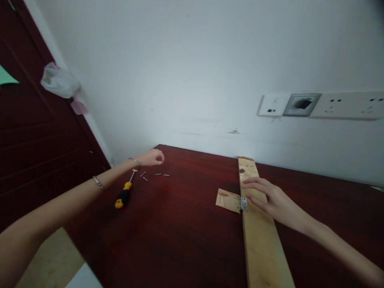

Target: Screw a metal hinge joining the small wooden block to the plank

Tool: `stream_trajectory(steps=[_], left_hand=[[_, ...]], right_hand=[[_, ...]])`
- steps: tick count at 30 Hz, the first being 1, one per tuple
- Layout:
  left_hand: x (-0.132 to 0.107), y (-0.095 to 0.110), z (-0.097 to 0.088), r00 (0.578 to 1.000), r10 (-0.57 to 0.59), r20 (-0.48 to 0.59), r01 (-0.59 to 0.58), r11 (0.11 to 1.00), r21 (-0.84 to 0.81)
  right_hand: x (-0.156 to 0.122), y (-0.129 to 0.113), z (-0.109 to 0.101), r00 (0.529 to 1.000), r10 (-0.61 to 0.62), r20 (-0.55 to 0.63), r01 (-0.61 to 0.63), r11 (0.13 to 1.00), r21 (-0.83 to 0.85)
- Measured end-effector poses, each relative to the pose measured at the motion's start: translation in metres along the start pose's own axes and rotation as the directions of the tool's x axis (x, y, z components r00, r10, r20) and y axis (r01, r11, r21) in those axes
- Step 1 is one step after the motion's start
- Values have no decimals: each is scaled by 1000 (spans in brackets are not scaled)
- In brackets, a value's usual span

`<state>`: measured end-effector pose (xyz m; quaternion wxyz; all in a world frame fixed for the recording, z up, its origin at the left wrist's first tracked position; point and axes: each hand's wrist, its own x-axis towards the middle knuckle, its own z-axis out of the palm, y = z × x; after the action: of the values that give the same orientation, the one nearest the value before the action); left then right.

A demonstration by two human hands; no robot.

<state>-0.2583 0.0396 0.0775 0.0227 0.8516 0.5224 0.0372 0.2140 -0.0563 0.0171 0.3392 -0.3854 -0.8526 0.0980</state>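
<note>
A long pale wooden board [262,248] lies on the dark red table [180,240], running from the wall toward me. Against its left edge is a short wooden piece [227,200], with a small metal hinge [243,203] where the two meet. Over the board, beside the hinge, is my right hand [271,200], open with thumb and fingers apart. My left hand [153,157] is farther left, above the table's back corner, its fingers curled together; whatever is in them is hidden. Below that hand lie several small screws [145,179] and a yellow-and-black screwdriver [123,196].
A white wall [180,80] stands right behind the table, with a row of sockets [333,105] at the right. To the left is a dark red door [36,132], with a white plastic bag [60,81] hanging beside it. Pale floor [49,260] shows at the lower left.
</note>
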Motion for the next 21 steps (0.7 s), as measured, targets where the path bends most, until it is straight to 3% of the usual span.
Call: stream_trajectory(steps=[2, 6, 14, 21], left_hand=[[-13, -19, 13, 993, -90, 71, 92, 996, -19], [-29, -37, 34, 982, -132, 138, 138, 990, -37], [-21, -33, 55, 976, -131, 173, 141, 989, -47], [-11, -35, 66, 982, -129, 134, 129, 992, 10]], right_hand=[[0, 1, 2, 1000, -9, 7, 9, 1000, 3], [0, 1, 4, 1000, -17, 11, 17, 1000, 7], [-7, 1, 0, 1000, -1, 11, 1, 1000, 5], [-19, 10, -8, 999, 45, 30, -44, 999, -18]])
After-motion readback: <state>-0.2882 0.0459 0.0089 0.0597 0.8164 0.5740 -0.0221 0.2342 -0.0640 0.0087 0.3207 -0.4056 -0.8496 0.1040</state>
